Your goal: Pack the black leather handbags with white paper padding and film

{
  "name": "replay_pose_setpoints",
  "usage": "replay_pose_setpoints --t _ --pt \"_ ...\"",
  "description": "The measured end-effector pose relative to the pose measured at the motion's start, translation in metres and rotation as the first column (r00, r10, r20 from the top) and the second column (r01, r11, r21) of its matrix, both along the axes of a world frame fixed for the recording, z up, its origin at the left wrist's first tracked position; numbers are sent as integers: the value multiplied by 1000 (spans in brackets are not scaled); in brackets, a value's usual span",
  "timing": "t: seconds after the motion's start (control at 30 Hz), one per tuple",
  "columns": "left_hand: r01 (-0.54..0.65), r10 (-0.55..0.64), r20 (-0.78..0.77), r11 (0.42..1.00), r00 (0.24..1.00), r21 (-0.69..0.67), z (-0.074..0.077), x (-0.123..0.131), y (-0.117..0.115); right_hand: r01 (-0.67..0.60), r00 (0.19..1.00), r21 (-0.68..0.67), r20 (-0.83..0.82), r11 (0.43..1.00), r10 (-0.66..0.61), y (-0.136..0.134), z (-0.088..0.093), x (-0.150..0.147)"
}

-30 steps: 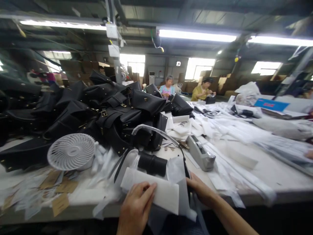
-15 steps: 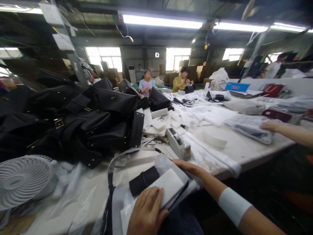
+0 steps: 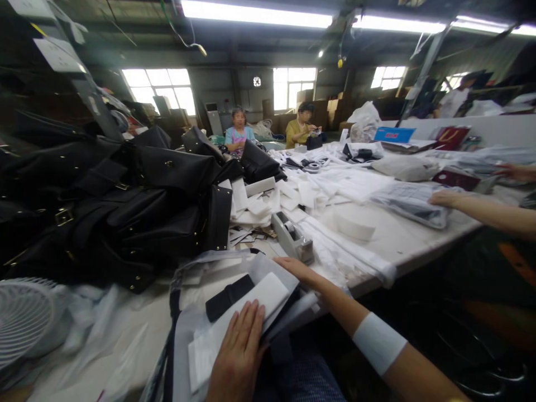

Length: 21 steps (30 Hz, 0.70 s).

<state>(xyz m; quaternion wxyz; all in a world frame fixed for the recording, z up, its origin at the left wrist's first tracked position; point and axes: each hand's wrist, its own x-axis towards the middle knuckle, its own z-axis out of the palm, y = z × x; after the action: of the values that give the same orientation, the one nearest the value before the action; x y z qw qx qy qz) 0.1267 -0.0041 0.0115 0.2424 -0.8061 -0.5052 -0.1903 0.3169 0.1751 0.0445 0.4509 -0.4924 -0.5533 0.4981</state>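
Observation:
My left hand (image 3: 240,340) lies flat, fingers stretched out, on a long folded white sheet (image 3: 268,290) of padding. Under it is an item wrapped in pale grey-white sheeting (image 3: 182,340), with a black strap (image 3: 175,301) along its left side. A folded black piece (image 3: 228,297) rests beside the padding. At the far right corner of the wrapping, my right hand (image 3: 295,271) is closed over the edge of the pale sheeting; its thumb is hidden. A grey tape dispenser (image 3: 293,237) stands just beyond that hand.
Black bags (image 3: 167,206) are heaped at the left, behind a white fan (image 3: 25,318). White padding pieces (image 3: 259,204) lie mid-table. At the right, a co-worker's hand (image 3: 444,198) touches a plastic-wrapped item (image 3: 412,204). Two people sit across the table.
My left hand has flattened and moved along the white padding, which lies straighter and farther over the black piece. The whole view has shifted slightly; my right hand stays at the sheeting's edge.

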Motion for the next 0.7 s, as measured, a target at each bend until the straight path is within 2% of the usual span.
replay_pose_setpoints --t 0.07,0.13,0.2,0.23,0.27,0.33,0.37,0.43,0.5,0.57,0.63,0.7 --pt "-1 1 28 1000 1000 -8 0 -1 3 -43 996 58 75 997 38 -2 3 11" --pt "-6 7 46 1000 999 -29 1 -1 6 -53 992 140 123 989 36 -18 8 28" --pt "3 -1 40 999 999 -45 3 -2 9 -139 972 308 226 941 69 -41 12 45" --pt "9 -8 31 999 999 -48 3 -4 10 -239 940 412 324 879 104 -53 13 51" --pt "17 -16 20 999 1000 -49 3 -8 13 -352 892 497 436 793 122 -63 13 55" --pt "35 -35 1 998 999 -42 3 -18 17 -544 766 572 637 614 85 -74 9 56" --pt "50 -50 -13 998 999 -42 3 -25 20 -596 718 576 695 559 49 -74 6 52" --pt "77 -79 -45 996 996 -48 3 -38 22 -650 660 581 751 490 -14 -69 -3 40" --pt "54 -58 -54 996 997 -65 3 -45 21 -662 660 613 749 431 -51 -59 -14 24" --pt "-20 18 -19 996 1000 -84 5 -42 17 -629 705 669 705 396 -74 -50 -23 8" --pt "-93 97 38 991 995 -100 6 -32 13 -580 754 715 652 390 -76 -46 -29 -2" --pt "-117 124 65 988 990 -96 3 -21 11 -566 775 723 630 396 -42 -46 -30 -3"
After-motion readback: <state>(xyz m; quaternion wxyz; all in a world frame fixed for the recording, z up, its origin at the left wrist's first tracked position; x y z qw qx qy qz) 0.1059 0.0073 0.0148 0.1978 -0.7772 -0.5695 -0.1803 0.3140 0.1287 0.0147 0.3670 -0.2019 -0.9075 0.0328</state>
